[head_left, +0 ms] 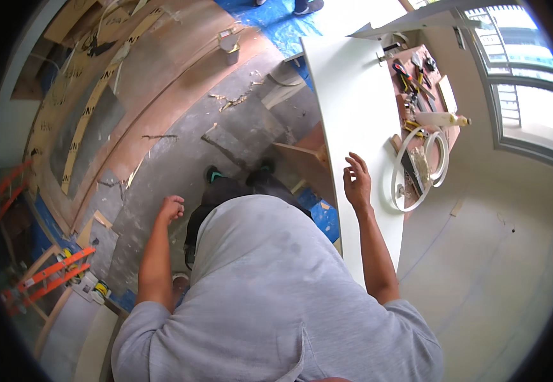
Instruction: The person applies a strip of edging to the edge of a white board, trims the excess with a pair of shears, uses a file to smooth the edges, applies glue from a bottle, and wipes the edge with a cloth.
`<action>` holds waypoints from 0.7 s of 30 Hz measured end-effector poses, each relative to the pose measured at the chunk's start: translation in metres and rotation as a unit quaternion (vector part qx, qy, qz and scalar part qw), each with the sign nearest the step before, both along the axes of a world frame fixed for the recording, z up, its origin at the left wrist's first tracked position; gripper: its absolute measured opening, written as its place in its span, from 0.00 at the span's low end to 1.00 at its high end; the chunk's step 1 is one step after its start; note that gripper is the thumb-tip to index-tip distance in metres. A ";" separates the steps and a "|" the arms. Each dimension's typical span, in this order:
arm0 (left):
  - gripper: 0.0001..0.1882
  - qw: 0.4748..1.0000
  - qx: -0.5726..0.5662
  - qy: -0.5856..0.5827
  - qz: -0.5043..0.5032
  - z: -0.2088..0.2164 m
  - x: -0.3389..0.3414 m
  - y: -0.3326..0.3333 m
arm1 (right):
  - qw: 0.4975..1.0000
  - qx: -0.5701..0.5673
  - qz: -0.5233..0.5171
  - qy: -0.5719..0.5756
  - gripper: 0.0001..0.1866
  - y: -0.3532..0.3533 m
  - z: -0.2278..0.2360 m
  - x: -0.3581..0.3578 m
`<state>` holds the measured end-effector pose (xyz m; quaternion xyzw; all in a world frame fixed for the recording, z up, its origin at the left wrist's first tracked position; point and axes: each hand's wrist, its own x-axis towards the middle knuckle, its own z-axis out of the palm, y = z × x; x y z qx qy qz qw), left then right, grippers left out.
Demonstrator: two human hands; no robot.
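My left hand (172, 207) hangs out to my left over the grey floor, its fingers curled in and no object showing in it. Over the long white board (359, 95) on my right is my right hand (357, 181), fingers apart and slightly bent, holding nothing. Whether it touches the board I cannot tell. Beyond the board's far side, close to my right hand, lies a coil of white edging strip (396, 184). Farther along are a white tube with a tapered nozzle (439, 119) and several hand tools, among them red-and-black pliers (402, 75).
Curved brown wood sheets (181, 83) fill the left side, with a small container (230, 48) on them. An orange ladder (53, 274) lies at lower left. Debris (232, 100) litters the floor (187, 153). Another person's shoe (308, 7) stands by blue sheeting (276, 25). A window (525, 70) is at right.
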<state>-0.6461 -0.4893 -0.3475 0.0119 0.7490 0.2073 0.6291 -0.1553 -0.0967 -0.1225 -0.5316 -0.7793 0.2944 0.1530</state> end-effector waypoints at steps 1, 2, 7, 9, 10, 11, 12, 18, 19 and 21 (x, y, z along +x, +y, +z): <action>0.15 1.000 0.017 -0.010 -0.014 0.006 0.005 0.016 | 0.999 0.027 -0.021 0.010 0.16 -0.005 0.002 0.015; 0.13 0.998 0.040 -0.018 -0.033 0.010 0.008 0.045 | 0.997 0.058 -0.051 0.023 0.15 -0.006 0.004 0.029; 0.13 0.976 0.097 0.042 -0.192 0.015 0.028 0.190 | 0.966 0.083 -0.218 0.107 0.16 -0.013 -0.002 0.111; 0.14 0.953 0.122 0.064 -0.268 0.024 0.036 0.238 | 0.940 0.095 -0.289 0.153 0.12 -0.028 0.001 0.126; 0.15 0.934 0.133 0.075 -0.322 0.033 0.042 0.263 | 0.923 0.081 -0.340 0.162 0.10 -0.044 0.000 0.131; 0.17 0.913 0.144 0.087 -0.372 0.041 0.050 0.292 | 0.903 0.067 -0.388 0.174 0.09 -0.062 -0.002 0.133; 0.17 0.887 0.200 0.094 -0.406 0.051 0.064 0.318 | 0.885 0.052 -0.413 0.210 0.10 -0.079 -0.004 0.132; 0.16 0.623 0.466 -0.050 -0.627 0.080 0.201 0.430 | 0.846 -0.201 -0.451 0.201 0.35 -0.233 0.003 0.095; 0.14 0.602 0.421 -0.104 -0.671 0.121 0.250 0.445 | 0.830 -0.272 -0.445 0.199 0.39 -0.266 0.000 0.082; 0.12 0.493 0.435 -0.062 -0.751 0.210 0.347 0.451 | 0.858 -0.286 -0.410 0.116 0.39 -0.337 -0.051 0.057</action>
